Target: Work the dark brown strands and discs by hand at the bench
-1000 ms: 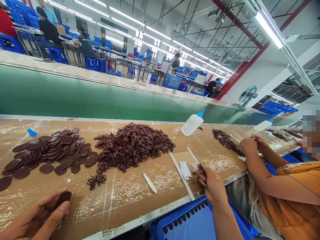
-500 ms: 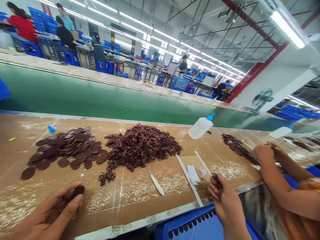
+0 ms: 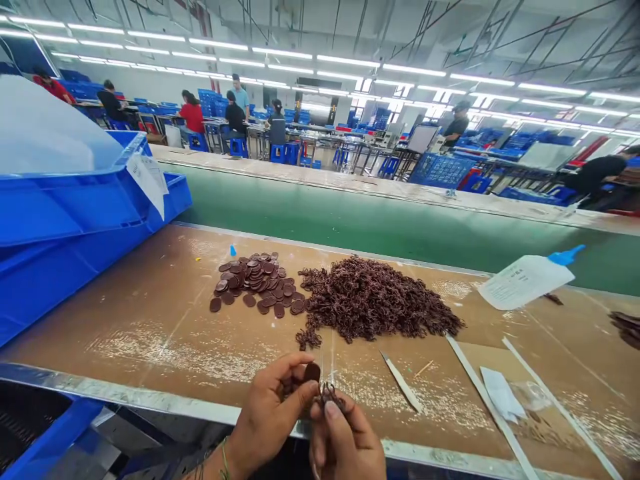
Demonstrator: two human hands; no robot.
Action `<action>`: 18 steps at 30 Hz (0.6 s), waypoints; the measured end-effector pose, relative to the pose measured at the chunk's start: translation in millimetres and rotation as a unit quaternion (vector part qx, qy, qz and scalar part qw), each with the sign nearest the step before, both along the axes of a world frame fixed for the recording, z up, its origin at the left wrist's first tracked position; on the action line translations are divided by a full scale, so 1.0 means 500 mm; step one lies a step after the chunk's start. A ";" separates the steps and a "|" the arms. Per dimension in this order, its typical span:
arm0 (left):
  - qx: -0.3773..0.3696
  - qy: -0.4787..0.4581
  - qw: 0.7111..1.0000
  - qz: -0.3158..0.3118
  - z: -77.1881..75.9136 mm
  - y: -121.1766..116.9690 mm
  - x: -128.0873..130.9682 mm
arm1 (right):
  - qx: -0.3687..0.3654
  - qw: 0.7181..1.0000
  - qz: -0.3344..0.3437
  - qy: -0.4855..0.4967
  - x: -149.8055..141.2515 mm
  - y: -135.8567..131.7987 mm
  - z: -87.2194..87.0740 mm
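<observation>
two hands over the front edge of a cardboard-covered workbench, seen from the worker's head. the left hand is curled almost closed, pinching a dark brown disc upright between thumb and fingertips. the right hand is closed in a tight pinch on a small dark brown tangle, just beside the disc; whether the two pieces touch cannot be told. a string bracelet circles the left wrist.

on the bench, a pile of dark brown discs lies just beside a large heap of tangled dark brown pieces, both beyond the hands. a small clump sits at the near edge of the heap. to the right lie a white-bladed flat tool, a white glue bottle on its side with a blue nozzle, and two long white strips around a paper slip. stacked blue plastic crates stand at left. beyond a green conveyor belt, co-workers sit at tables.
</observation>
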State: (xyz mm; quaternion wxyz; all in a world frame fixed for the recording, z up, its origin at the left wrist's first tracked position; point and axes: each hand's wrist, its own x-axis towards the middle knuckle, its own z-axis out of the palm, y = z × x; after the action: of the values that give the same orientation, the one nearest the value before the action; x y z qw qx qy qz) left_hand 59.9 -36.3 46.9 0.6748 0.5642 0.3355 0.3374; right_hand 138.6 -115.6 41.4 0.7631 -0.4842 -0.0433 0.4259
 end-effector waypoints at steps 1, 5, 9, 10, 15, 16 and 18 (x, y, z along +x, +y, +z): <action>-0.005 -0.006 1.000 -0.001 0.003 0.002 -0.001 | 0.002 1.000 -0.011 -0.013 -0.005 0.011 0.003; -0.029 -0.026 0.999 0.005 0.008 -0.001 0.001 | -0.023 0.997 -0.043 -0.056 -0.017 0.029 -0.004; -0.049 -0.038 0.998 0.026 -0.001 -0.006 0.007 | -0.049 0.993 -0.053 -0.094 -0.030 0.032 -0.010; -0.053 -0.039 0.997 0.029 -0.003 -0.007 0.007 | -0.054 0.992 -0.053 -0.099 -0.031 0.032 -0.010; -0.045 -0.040 0.997 0.038 -0.005 -0.011 0.006 | -0.080 0.988 -0.035 -0.124 -0.023 0.028 -0.012; -0.037 -0.037 0.998 0.041 -0.005 -0.011 0.006 | -0.084 0.987 -0.033 -0.131 -0.021 0.027 -0.012; -0.016 -0.029 0.998 0.044 -0.006 -0.013 0.005 | -0.091 0.985 -0.034 -0.145 -0.019 0.025 -0.012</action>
State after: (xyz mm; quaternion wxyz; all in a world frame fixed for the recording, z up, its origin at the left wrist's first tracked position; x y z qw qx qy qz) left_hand 62.2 -42.7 43.8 0.6775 0.5279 0.3456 0.3778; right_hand 129.1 -103.2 35.6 0.7152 -0.6096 -0.0980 0.3274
